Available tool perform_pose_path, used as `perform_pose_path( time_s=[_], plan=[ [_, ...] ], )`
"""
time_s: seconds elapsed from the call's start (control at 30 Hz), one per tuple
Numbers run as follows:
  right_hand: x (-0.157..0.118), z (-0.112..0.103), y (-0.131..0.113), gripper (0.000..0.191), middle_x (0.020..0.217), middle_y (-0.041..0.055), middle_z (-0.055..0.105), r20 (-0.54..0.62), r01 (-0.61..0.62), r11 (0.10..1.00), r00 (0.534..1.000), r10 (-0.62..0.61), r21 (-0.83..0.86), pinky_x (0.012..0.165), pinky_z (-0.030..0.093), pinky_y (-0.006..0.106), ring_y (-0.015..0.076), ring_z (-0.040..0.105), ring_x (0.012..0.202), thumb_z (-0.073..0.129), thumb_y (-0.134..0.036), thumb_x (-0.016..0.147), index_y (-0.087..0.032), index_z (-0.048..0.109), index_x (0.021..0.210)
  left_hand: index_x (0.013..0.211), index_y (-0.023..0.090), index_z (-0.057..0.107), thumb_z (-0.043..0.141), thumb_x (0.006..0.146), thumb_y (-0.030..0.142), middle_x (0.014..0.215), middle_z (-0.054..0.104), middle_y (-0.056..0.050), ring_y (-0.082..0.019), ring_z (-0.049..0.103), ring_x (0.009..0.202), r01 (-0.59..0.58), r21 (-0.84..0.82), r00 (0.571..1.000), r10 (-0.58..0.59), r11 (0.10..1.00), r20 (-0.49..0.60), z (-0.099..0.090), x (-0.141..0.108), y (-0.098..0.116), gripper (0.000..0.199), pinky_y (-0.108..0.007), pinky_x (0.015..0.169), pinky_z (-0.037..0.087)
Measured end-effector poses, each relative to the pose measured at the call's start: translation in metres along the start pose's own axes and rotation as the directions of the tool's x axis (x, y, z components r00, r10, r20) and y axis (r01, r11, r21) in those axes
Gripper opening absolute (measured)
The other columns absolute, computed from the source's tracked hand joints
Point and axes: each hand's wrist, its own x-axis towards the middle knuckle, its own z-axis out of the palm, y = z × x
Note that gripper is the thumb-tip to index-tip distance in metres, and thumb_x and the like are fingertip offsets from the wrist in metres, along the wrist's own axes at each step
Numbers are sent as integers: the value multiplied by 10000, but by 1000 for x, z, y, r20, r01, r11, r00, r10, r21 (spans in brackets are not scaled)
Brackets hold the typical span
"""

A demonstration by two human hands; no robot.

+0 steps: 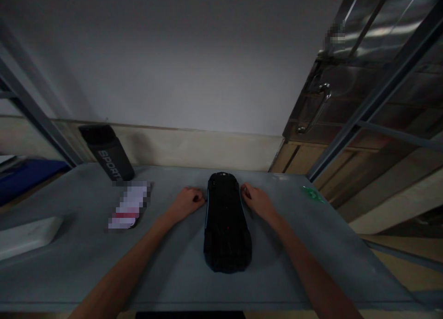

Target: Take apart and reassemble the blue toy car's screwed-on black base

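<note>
A toy car (226, 222) lies upside down on the grey table, its black underside and wheels facing up and thin blue edges showing along its side. Just left of the car, my left hand (187, 202) rests on the table with its fingers curled in and nothing visible in them. On the opposite side, my right hand (258, 201) is also closed, its curled fingers close against the car's flank. Whether either hand touches the car I cannot tell for sure.
A dark bottle marked SPORT (110, 155) stands at the back left, beside a phone (129, 206) with a blurred screen. A white object (29, 238) lies at the left edge. Some green plastic (314, 194) is on the right. Grey metal posts (341, 139) flank the table (173, 273).
</note>
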Motion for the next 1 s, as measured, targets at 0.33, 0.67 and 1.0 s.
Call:
perform_pose_path(
  time_s=[0.33, 0.67, 1.0],
  plan=[
    [-2, -4, -4, 173, 922, 51, 798, 24, 8, 1000, 1000, -8, 13, 689, 438, 295, 212, 731, 795, 535, -268, 1076, -248, 678, 1171, 621, 221, 454, 568, 891, 160, 698, 532, 18, -158, 539, 691, 6, -27, 1000, -6, 1000, -10, 1, 1, -1, 300, -292, 743, 396],
    [-10, -21, -8, 173, 891, 53, 774, 67, 41, 997, 997, -45, 60, 712, 456, 314, 230, 727, 795, 595, -249, 1047, -243, 691, 1191, 672, 230, 497, 553, 912, 186, 735, 567, 16, -169, 546, 697, -5, -135, 999, -2, 991, -52, -3, -4, 3, 249, -306, 734, 395],
    [-14, -40, -5, 233, 787, 12, 704, 6, 113, 973, 993, -117, 203, 673, 451, 322, 231, 695, 712, 594, -218, 938, -251, 676, 1153, 821, 247, 540, 571, 895, 248, 773, 611, 8, -204, 583, 752, 21, -347, 990, -68, 938, -123, -4, -3, 5, 80, -338, 761, 434]
  ],
)
